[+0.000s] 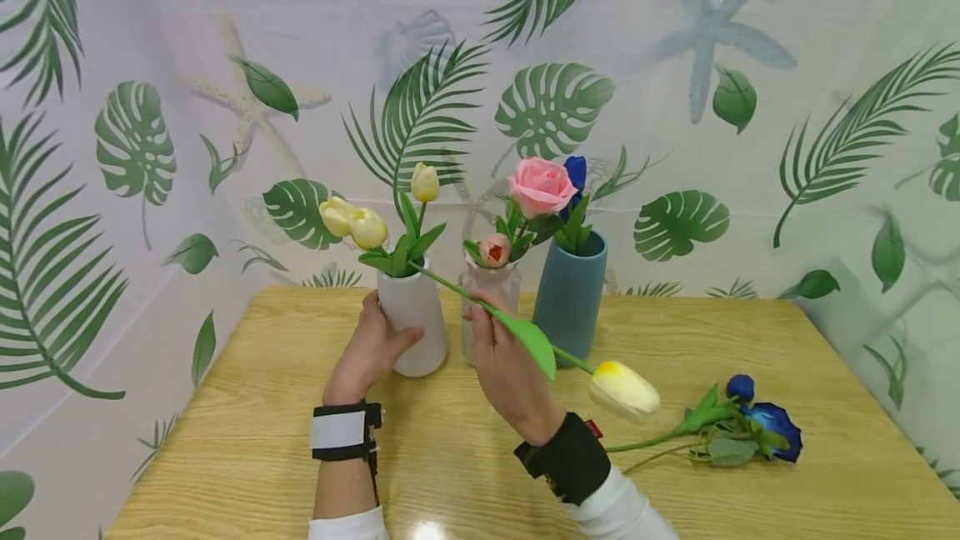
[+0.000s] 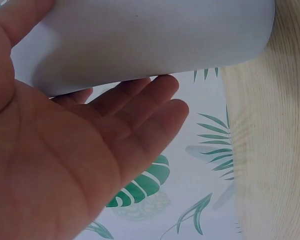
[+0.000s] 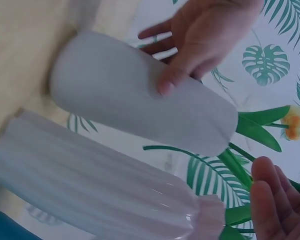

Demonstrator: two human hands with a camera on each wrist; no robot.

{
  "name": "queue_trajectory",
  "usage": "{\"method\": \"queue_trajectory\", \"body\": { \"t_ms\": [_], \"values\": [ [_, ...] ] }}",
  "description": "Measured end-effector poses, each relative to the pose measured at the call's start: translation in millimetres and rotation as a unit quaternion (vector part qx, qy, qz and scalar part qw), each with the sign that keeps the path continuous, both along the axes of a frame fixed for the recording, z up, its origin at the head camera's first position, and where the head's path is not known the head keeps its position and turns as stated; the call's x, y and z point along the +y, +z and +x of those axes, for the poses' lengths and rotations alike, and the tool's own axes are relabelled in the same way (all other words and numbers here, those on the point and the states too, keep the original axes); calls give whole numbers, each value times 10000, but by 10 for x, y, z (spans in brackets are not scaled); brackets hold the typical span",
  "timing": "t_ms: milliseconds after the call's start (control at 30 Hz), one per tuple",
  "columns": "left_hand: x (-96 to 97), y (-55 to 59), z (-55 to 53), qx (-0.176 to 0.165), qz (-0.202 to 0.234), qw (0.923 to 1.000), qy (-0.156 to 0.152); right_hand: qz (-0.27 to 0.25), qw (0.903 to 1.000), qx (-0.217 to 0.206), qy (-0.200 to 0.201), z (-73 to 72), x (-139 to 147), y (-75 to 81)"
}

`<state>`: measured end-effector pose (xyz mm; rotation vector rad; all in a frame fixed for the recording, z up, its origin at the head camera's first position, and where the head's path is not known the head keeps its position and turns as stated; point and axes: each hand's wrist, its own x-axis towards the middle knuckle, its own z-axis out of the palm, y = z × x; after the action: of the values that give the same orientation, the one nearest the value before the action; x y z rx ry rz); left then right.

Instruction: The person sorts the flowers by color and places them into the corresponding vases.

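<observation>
My left hand [image 1: 378, 344] steadies a white vase [image 1: 416, 327], thumb across its front and fingers along the far side. In the left wrist view, the fingers [image 2: 152, 97] lie against the vase wall. Pale yellow tulips [image 1: 367, 229] with green leaves stand in that vase. My right hand [image 1: 513, 365] pinches the green stem of another yellow tulip [image 1: 624, 390]. Its bloom points down to the right, and its stem end reaches the white vase's mouth. The right wrist view shows the right fingers [image 3: 267, 192] near the stem.
A ribbed pale vase [image 3: 100, 175] holds a pink rose [image 1: 542, 187] and a peach bud. Right of it, a teal vase [image 1: 570, 302] holds a blue flower [image 1: 575, 177]. Blue flowers [image 1: 776, 432] lie on the wooden table [image 1: 247, 440] at right. A leaf-printed cloth hangs behind.
</observation>
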<state>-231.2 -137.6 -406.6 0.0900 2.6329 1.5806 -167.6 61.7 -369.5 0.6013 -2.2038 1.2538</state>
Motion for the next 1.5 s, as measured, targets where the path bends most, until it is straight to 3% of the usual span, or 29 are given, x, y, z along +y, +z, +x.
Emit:
{"method": "queue_trajectory", "body": {
  "t_ms": [167, 333, 400, 467, 567, 633, 733, 900, 1067, 1167, 1300, 1367, 1433, 1500],
  "values": [
    [-18, -15, -2, 10, -6, 10000, -3, 360, 9949, 924, -186, -247, -90, 238],
    [-24, -48, -2, -25, 101, 9999, -49, 536, 9915, 1147, -287, -397, -183, 390],
    [-28, -49, -3, 64, 76, 9999, -81, 976, 9838, 1384, -581, -428, -232, 432],
    [-27, -40, -5, 171, 28, 9998, -120, 1359, 9788, 1350, -717, -446, -283, 473],
    [-17, -20, -7, 290, -15, 9994, -168, 2072, 9637, 1332, -1029, -454, -345, 535],
    [-6, -11, -5, 272, 6, 9995, -171, 2079, 9680, 998, -986, -447, -365, 575],
    [-1, 0, 0, 193, -56, 9997, -147, 1940, 9714, 854, -1068, -424, -363, 642],
    [-27, 19, -11, 286, -348, 9990, -80, 2171, 9654, 861, -1163, -423, -349, 708],
    [-42, 10, -36, 181, -293, 9993, -120, 1681, 9822, 519, -659, -522, -408, 670],
    [-44, -7, -42, 119, -296, 9994, -114, 1324, 9880, 670, -430, -624, -477, 675],
    [-50, -31, -38, 156, -301, 9994, -59, 1171, 9849, 1223, -366, -807, -579, 697],
    [-52, -41, -29, 214, -299, 9993, -82, 1135, 9856, 1206, -340, -883, -615, 690],
    [-54, -51, -17, 247, -302, 9992, -110, 1265, 9879, 829, -346, -933, -634, 660],
    [-55, -54, -8, 265, -303, 9991, -143, 1529, 9875, 198, -324, -947, -637, 615]
  ]
}}
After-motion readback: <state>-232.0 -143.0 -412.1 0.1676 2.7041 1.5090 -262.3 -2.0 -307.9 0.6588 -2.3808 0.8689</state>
